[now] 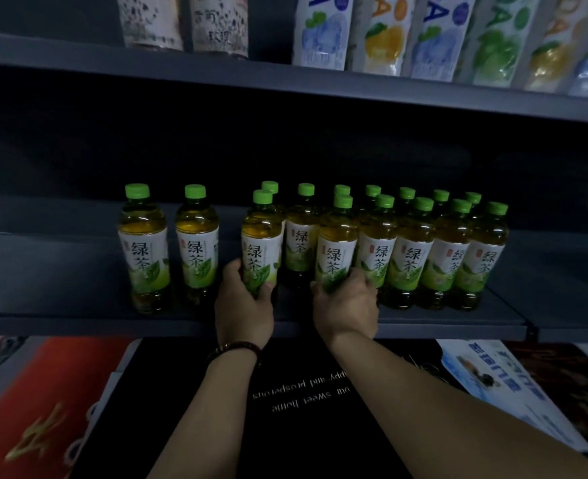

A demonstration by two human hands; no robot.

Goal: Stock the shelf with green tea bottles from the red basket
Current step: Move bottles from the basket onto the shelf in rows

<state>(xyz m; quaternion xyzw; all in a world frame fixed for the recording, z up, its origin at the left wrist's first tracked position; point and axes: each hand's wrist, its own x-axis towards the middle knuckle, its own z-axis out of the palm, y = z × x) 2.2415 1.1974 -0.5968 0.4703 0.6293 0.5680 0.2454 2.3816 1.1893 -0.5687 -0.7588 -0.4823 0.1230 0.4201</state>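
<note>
Several green tea bottles with green caps stand upright on the dark grey shelf (78,319). My left hand (242,305) grips the lower part of one bottle (261,243) at the front of the shelf. My right hand (346,304) holds the base of another bottle (335,247) just to the right. A packed row of bottles (448,254) runs to the right in two ranks. Two single bottles (144,247) (196,243) stand apart at the left. The red basket is out of sight.
The upper shelf (285,77) carries soda bottles (382,32) with fruit labels and two pale bottles at left. Below the shelf lie a red box (37,409), a black box with white lettering (302,392) and a blue-white pack (492,375).
</note>
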